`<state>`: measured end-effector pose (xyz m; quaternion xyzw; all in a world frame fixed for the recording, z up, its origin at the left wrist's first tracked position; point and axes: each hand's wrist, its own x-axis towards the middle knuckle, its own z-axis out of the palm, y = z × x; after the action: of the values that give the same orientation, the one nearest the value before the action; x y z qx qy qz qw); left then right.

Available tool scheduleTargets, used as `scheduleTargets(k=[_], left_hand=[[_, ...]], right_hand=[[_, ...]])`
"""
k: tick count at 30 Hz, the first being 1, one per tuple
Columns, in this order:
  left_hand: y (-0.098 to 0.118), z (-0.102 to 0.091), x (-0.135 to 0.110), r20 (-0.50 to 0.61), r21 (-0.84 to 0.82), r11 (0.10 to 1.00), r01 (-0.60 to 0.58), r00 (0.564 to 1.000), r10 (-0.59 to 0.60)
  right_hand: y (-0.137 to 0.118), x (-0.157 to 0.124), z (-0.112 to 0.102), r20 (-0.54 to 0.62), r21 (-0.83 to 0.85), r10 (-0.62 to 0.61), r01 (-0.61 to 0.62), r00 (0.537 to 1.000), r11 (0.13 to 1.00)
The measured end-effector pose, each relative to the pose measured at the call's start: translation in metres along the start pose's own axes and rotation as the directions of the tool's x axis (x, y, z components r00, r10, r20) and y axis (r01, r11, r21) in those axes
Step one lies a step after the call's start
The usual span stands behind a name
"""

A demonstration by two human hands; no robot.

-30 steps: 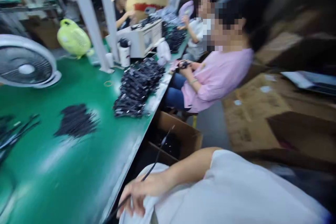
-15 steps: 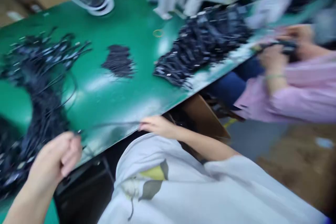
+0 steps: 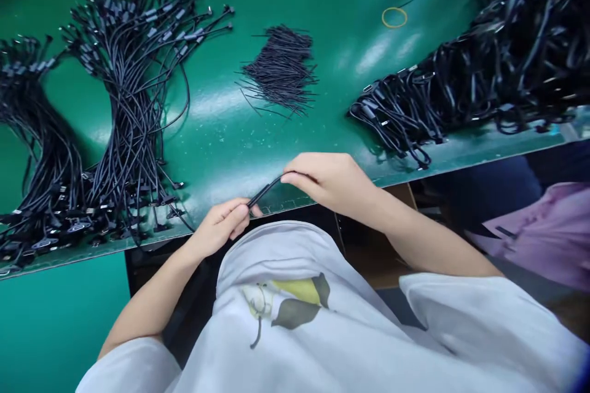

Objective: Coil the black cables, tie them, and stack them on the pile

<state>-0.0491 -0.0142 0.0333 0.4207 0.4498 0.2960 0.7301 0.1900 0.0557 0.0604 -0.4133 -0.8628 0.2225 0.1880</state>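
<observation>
Between my two hands, just over the table's front edge, runs a black cable point(image 3: 266, 190), which looks doubled along part of its length. My left hand point(image 3: 225, 222) pinches its lower left end between thumb and fingers. My right hand point(image 3: 325, 181) grips the upper right part, fingertips pressed together; what lies inside that hand is hidden. Beyond my hands lies a small pile of short black ties point(image 3: 286, 67). Left of my hands a large bundle of black cables point(image 3: 133, 98) with small connectors at the ends is spread on the table.
Another cable bundle point(image 3: 48, 129) lies at far left. Coiled black cables point(image 3: 461, 73) form a long heap on the right. A yellow rubber band point(image 3: 394, 17) rests on the green table point(image 3: 221, 135). A co-worker's pink clothing point(image 3: 544, 233) shows at the right, below the table edge.
My view has swung left and down. My hands, apart before, are now close together on the cable, the left having come away from the cable bundle. The co-worker's hands have left view.
</observation>
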Motion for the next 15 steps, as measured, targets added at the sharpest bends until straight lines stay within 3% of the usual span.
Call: scheduleTargets(k=[3,5,9,12,15], left_hand=[[0.008,-0.016,-0.001,0.071,-0.301,0.950,0.078,0.996,-0.059],[0.015,-0.025,-0.003,0.041,-0.438,0.898,0.052,0.998,-0.038],[0.027,-0.037,-0.007,-0.114,-0.592,0.804,-0.050,0.993,-0.022],[0.033,-0.044,-0.007,-0.288,-0.648,0.737,-0.192,0.958,-0.004],[0.035,-0.044,0.000,-0.354,-0.620,0.752,-0.223,0.935,-0.015]], right_hand=[[0.020,0.008,-0.007,-0.051,0.034,0.086,-0.084,0.995,0.996],[0.030,0.007,-0.005,-0.056,0.053,0.129,-0.126,0.990,0.991],[0.051,-0.003,0.003,-0.015,0.051,0.133,-0.132,0.991,0.990],[0.060,-0.015,0.010,-0.001,0.024,0.065,-0.064,0.998,0.998],[0.051,-0.024,0.013,-0.011,-0.168,0.018,-0.019,1.000,0.986]])
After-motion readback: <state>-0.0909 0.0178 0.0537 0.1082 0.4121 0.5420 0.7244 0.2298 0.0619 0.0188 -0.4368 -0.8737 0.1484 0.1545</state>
